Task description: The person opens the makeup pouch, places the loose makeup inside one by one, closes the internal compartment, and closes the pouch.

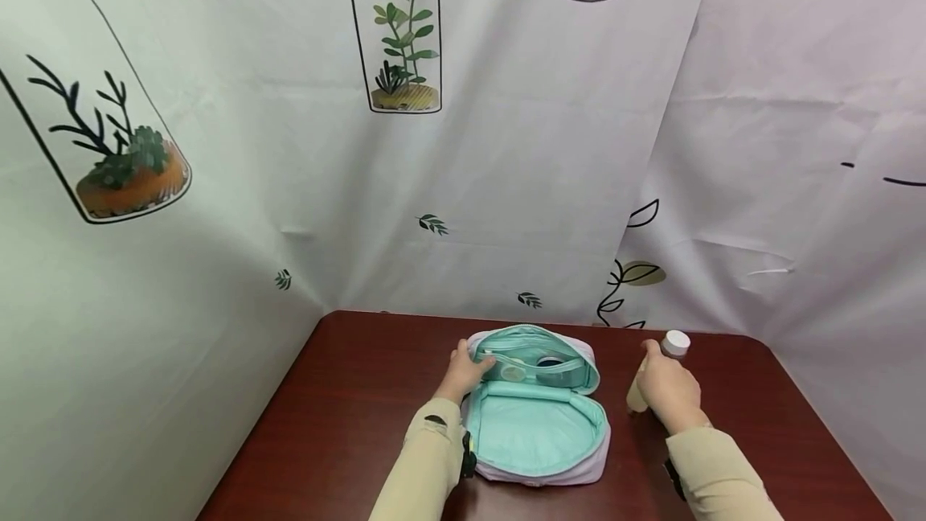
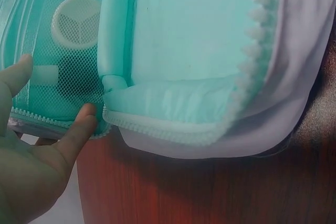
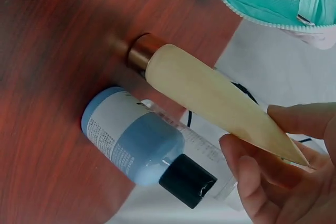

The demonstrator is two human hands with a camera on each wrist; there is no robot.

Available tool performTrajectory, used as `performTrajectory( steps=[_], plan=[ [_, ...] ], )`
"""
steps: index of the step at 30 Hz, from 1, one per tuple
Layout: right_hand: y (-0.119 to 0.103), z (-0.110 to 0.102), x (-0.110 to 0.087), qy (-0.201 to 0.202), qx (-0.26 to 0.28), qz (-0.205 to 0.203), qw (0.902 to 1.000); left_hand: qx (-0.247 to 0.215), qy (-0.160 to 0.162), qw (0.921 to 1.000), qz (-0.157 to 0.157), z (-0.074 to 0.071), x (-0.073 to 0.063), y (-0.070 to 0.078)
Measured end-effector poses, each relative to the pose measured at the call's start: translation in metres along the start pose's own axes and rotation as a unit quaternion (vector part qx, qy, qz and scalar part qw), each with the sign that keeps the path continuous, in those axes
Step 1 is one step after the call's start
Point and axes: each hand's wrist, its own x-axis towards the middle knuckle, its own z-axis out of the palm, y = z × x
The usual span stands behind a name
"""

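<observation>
An unzipped toiletry bag [image 1: 538, 432], mint green inside and pale lilac outside, lies on the table with its lid raised. At the lid's left edge, my left hand [image 1: 465, 372] grips the rim, some fingers hidden behind it. Behind the lid's mesh pocket [image 2: 44, 40] are a round white-lidded item [image 2: 77, 22] and a dark item [image 2: 76, 74]. To the right of the bag, my right hand [image 1: 669, 388] pinches a cream-coloured squeeze tube [image 3: 205, 90] by its flat end, its copper-coloured cap [image 3: 147, 52] pointing down toward the table.
Close beside the tube stand a blue bottle [image 3: 131, 135] with a black cap and a clear bottle [image 3: 210, 153]; a white cap [image 1: 676, 342] shows above my right hand. The dark red table [image 1: 347, 424] meets a white patterned curtain [image 1: 506, 183] behind.
</observation>
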Motion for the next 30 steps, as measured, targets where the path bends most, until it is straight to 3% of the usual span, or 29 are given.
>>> performTrajectory(
  steps=[9,13,16,21,30],
  plan=[
    [-0.013,-0.024,-0.004,0.024,-0.006,-0.042,0.9988,-0.003,-0.011,0.9999,-0.005,-0.002,-0.002,0.003],
    [-0.032,-0.039,-0.008,0.004,0.043,-0.074,0.9963,0.001,-0.015,0.9999,-0.004,-0.003,-0.002,0.005],
    [-0.05,-0.041,-0.011,-0.025,0.105,-0.1,0.989,0.012,-0.019,0.9997,-0.006,-0.005,-0.001,0.006],
    [-0.076,-0.016,-0.007,-0.07,0.182,-0.117,0.9738,0.021,-0.026,0.9993,-0.017,-0.007,0.003,0.006],
    [-0.1,0.048,0.002,-0.127,0.216,-0.144,0.9573,0.014,-0.024,0.9991,-0.032,-0.003,0.006,0.006]
  ],
)
